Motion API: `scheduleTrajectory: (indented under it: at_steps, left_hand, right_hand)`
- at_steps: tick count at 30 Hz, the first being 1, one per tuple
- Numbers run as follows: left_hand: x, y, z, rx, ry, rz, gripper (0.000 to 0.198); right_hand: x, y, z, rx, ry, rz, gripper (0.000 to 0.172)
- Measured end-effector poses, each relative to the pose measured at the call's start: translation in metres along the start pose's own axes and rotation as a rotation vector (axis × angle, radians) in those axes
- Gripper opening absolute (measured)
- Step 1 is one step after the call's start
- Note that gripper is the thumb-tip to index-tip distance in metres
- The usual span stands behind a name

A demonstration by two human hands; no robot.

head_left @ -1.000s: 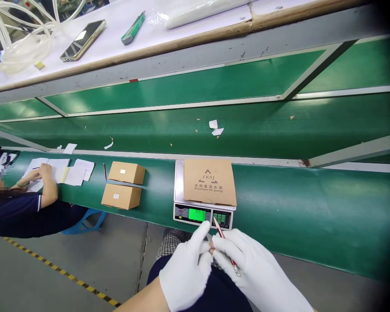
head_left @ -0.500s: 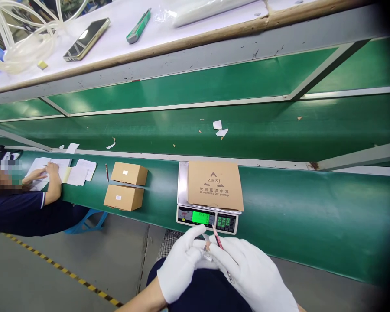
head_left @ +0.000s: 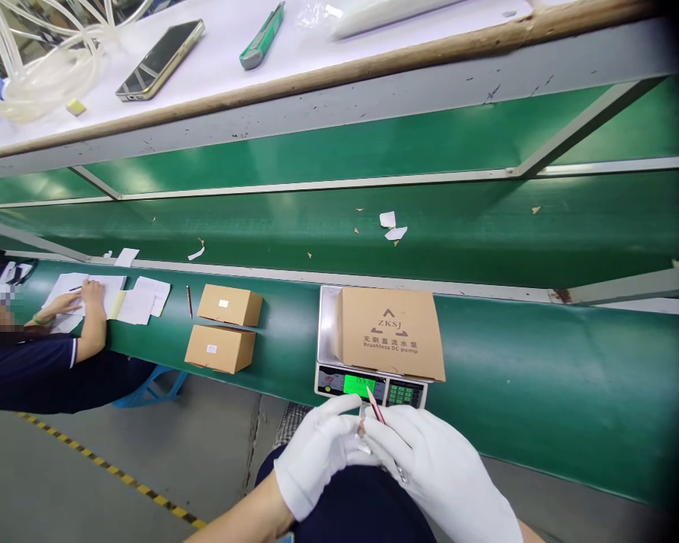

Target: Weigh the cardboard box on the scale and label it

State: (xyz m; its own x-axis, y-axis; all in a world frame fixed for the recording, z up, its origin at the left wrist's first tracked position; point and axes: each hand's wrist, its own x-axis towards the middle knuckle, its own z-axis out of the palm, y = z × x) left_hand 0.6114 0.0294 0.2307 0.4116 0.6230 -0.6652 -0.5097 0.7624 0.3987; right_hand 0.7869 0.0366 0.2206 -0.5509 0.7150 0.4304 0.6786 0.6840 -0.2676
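My right hand (head_left: 430, 456), in a white glove, is closed around a slim red pencil (head_left: 376, 407), whose pointed end sticks up and away from me. My left hand (head_left: 320, 452), also white-gloved, curls in close to it. The left fingertips pinch something small and pale between the hands, mostly hidden. Just beyond both hands stands a digital scale (head_left: 329, 332) with a lit green display. A brown cardboard box (head_left: 393, 332) printed "ZKSJ Brushless DC pump" rests on its plate.
Two smaller cardboard boxes (head_left: 229, 305) sit left of the scale, beside another pencil (head_left: 189, 300). A co-worker's hand (head_left: 93, 294) is over papers at far left. The upper shelf bears a phone (head_left: 161, 60), a green utility knife (head_left: 263, 38) and clear tubing (head_left: 50, 79).
The view has shifted slightly, so the scale and boxes appear further right. Both hands stay together, with the pencil still in the right hand and tilted a little differently.
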Motion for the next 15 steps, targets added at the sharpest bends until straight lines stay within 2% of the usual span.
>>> scheduleTrajectory:
  at_steps: [4,7,9,11,13,15]
  left_hand:
    - [0.012,-0.004,-0.006,0.041,0.042,-0.003,0.063]
    - [0.022,-0.007,-0.012,0.04,0.111,-0.055,0.061]
    - [0.027,-0.005,-0.016,0.053,0.105,-0.016,0.06]
    - [0.03,0.001,-0.017,0.111,0.097,0.109,0.059]
    - [0.032,0.01,-0.018,0.237,0.117,0.249,0.057]
    - [0.034,0.019,-0.019,0.423,0.164,0.328,0.049]
  right_hand:
    - [0.002,-0.004,0.007,0.01,-0.08,-0.022,0.024]
    - [0.004,-0.008,0.009,0.001,-0.036,-0.074,0.027]
    - [0.008,-0.008,0.007,0.056,-0.004,-0.04,0.025]
    - [0.014,-0.002,0.001,0.17,-0.016,0.125,0.019]
    - [0.022,0.012,-0.006,0.276,-0.025,0.438,0.019]
    - [0.031,0.031,-0.01,0.333,-0.019,0.779,0.021]
